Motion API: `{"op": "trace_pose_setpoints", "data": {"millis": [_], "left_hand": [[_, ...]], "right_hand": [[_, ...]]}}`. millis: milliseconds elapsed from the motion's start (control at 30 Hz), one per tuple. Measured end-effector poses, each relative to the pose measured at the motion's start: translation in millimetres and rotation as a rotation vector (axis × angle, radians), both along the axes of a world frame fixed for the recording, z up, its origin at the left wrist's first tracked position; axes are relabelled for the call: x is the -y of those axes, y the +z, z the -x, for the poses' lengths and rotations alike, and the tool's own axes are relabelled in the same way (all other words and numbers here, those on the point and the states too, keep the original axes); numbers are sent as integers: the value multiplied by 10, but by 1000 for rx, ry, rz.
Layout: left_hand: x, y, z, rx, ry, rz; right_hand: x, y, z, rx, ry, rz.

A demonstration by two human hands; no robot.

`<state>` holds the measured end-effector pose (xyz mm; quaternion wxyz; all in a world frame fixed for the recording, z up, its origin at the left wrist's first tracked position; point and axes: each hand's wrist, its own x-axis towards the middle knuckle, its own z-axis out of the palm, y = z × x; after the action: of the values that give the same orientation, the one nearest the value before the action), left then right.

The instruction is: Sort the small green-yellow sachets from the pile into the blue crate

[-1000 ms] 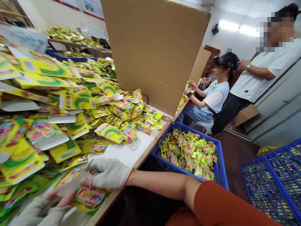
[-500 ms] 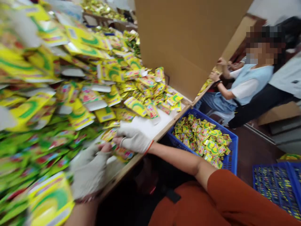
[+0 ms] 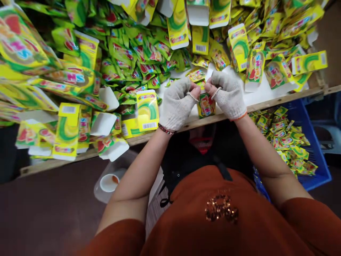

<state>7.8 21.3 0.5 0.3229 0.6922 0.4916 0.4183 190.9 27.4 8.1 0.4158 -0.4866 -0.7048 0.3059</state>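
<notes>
Both my hands wear white knit gloves with open fingertips. My left hand [image 3: 178, 104] and my right hand [image 3: 228, 95] are closed side by side on a small yellow and green carton [image 3: 206, 105], which they hold upright just above the table's wooden front edge [image 3: 279, 97]. Its red printed front faces me. A flat yellow carton [image 3: 147, 110] lies right beside my left hand. Small sachets [image 3: 196, 74] lie on the white table top just beyond my fingers.
Heaps of flat yellow-green cartons [image 3: 80, 71] and sachets cover the table to the left and behind. A blue crate [image 3: 315, 153] full of folded small cartons stands on the floor at my right. A clear plastic tub [image 3: 110, 177] sits on the floor under the table, left.
The view has swung from the room down onto my lap and the table edge. My hands have come together and now hold one small carton upright between them.
</notes>
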Motion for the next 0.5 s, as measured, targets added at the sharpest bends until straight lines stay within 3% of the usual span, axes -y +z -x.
{"op": "trace_pose_setpoints", "data": {"millis": [233,500], "left_hand": [[236,-46,110,-74,-70,-112],[144,-19,46,-7,-45,-26]], "right_hand": [[179,4,-110,74,91,-145],[127,-144,-105,-27,-37,-47]]}}
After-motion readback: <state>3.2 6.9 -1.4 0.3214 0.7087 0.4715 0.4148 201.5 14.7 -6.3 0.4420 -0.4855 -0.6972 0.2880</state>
